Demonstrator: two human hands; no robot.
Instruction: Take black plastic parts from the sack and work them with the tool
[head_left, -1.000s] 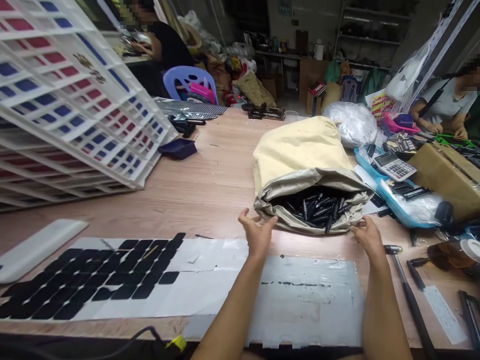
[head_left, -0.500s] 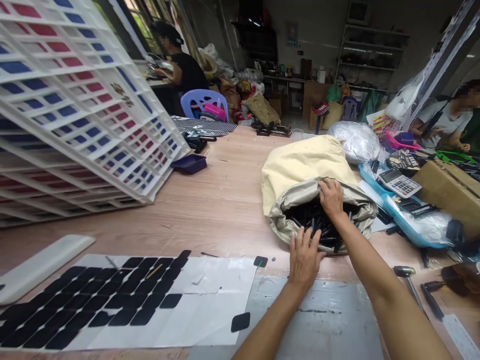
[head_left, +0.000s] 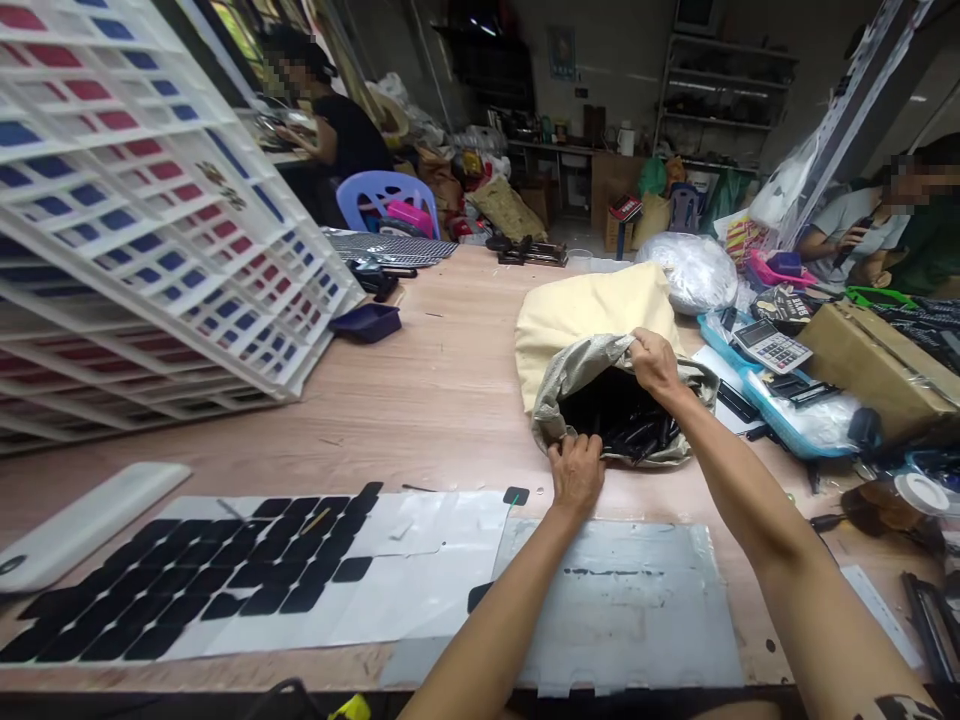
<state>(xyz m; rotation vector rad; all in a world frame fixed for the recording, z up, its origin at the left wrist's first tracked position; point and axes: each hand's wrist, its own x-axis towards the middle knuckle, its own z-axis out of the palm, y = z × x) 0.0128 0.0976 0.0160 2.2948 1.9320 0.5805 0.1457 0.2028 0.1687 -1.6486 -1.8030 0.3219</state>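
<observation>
A cream and grey woven sack lies on the wooden table, its mouth toward me, full of black pen-like sticks. My left hand is closed on the sack's near rim. Fingers pinched, my right hand grips the upper rim and holds it up. In front of me lies a white sheet covered with rows of black rounded pads, beside a grey mat. One loose black pad rests just left of my left hand.
A stack of white trays with red and blue pieces leans at the left. A calculator, a blue tray, a cardboard box and tools crowd the right side. Other people sit at the far left and far right.
Both hands moved from beside the sack onto its mouth. The right hand reached over and lifted the upper rim; the left hand went from flat to gripping the near rim.
</observation>
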